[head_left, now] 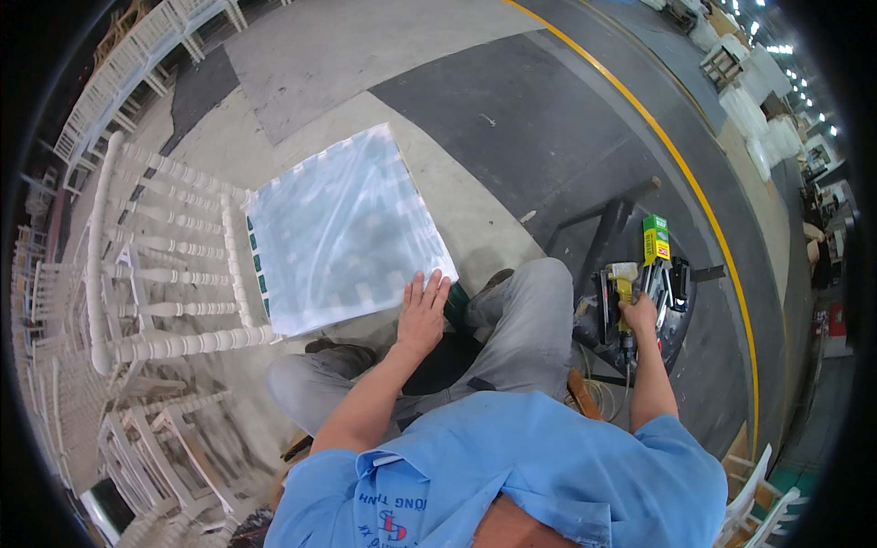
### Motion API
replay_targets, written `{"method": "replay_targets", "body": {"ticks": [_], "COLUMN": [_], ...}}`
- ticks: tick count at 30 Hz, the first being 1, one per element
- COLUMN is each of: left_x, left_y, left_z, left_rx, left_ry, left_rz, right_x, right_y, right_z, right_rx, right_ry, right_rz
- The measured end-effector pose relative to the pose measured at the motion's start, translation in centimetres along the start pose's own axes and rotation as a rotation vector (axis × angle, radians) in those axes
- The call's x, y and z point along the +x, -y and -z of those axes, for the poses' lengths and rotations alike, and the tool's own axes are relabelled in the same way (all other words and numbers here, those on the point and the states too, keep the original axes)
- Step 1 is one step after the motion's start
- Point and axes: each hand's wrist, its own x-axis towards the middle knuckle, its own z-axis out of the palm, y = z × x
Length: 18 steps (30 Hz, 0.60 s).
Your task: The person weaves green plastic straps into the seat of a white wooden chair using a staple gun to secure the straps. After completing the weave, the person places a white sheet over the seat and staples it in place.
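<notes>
Both hands busy: left hand flat on plastic-covered seat's near edge, right fingers grasping staple gun.

you have bright, even overhead light; ceiling lamps show as small hot spots at upper right. the plastic sheet carries pale glare. shadows are soft. fisheye bends the yellow floor line, and the rim is black and slightly blurred.

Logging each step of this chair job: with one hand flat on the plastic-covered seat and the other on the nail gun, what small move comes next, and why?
Probably lift the nail gun with the right hand and bring it to the seat: the left hand already presses the plastic sheet flat at its near edge, while the tool sits off to the side.
</notes>
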Motion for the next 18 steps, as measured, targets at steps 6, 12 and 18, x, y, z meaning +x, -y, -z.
{"method": "replay_targets", "body": {"ticks": [6, 12, 18], "left_x": [0.2, 0.1, -0.7], "left_y": [0.3, 0.3, 0.7], "left_z": [0.6, 0.1, 0.3], "left_rx": [-0.043, -0.075, -0.119], "left_ry": [-0.044, -0.074, -0.031], "left_rz": [-0.016, -0.028, 0.0], "right_x": [1.7, 1.6, -2.3], "right_y": [-0.1, 2.9, 19.8], "right_z": [-0.9, 2.2, 8.5], "right_rx": [0.144, 0.653, 0.608], "right_ry": [0.109, 0.136, 0.489], "right_rz": [-0.014, 0.367, 0.703]}}
